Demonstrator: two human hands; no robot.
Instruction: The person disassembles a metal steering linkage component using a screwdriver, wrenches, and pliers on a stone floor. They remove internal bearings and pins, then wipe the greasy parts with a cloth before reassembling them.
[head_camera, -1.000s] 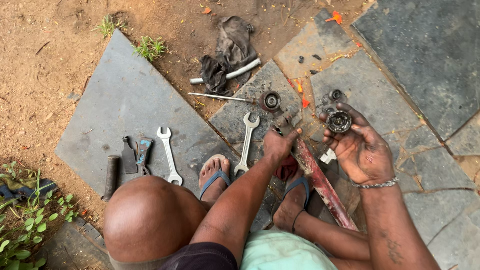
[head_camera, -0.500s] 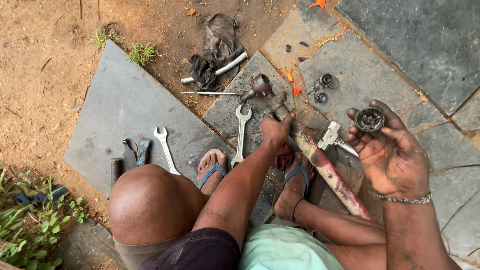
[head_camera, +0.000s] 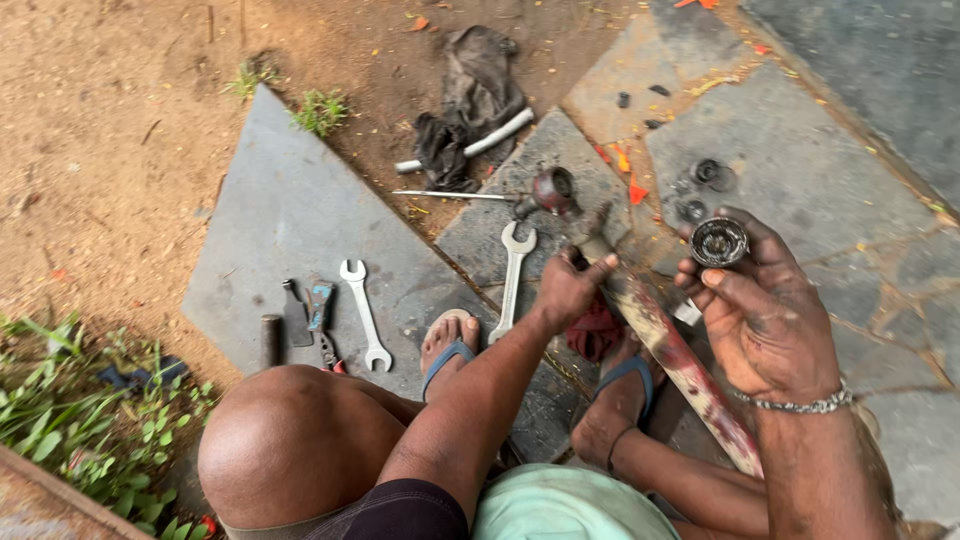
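My left hand (head_camera: 570, 285) grips the upper end of a worn red and grey metal tube (head_camera: 672, 355) that slants down toward my right leg. My greasy right hand (head_camera: 755, 310) holds a round dark bearing cup (head_camera: 719, 241) up in its fingertips, just right of the tube's top end. A red rag (head_camera: 594, 332) lies under the tube between my feet. I squat on stone slabs in blue sandals (head_camera: 447, 357).
An open-ended spanner (head_camera: 510, 277) lies by my left hand, another spanner (head_camera: 364, 312) further left beside pliers (head_camera: 322, 318) and a short dark punch (head_camera: 270, 340). A dark cup part (head_camera: 553, 190), thin rod (head_camera: 450, 195), grey cloth (head_camera: 470, 95), white tube (head_camera: 470, 145) and small rings (head_camera: 705, 175) lie ahead.
My right hand lifted the bearing cup off toward the right, then brought it back closer to the tube's top. The left hand kept its grip on the tube.
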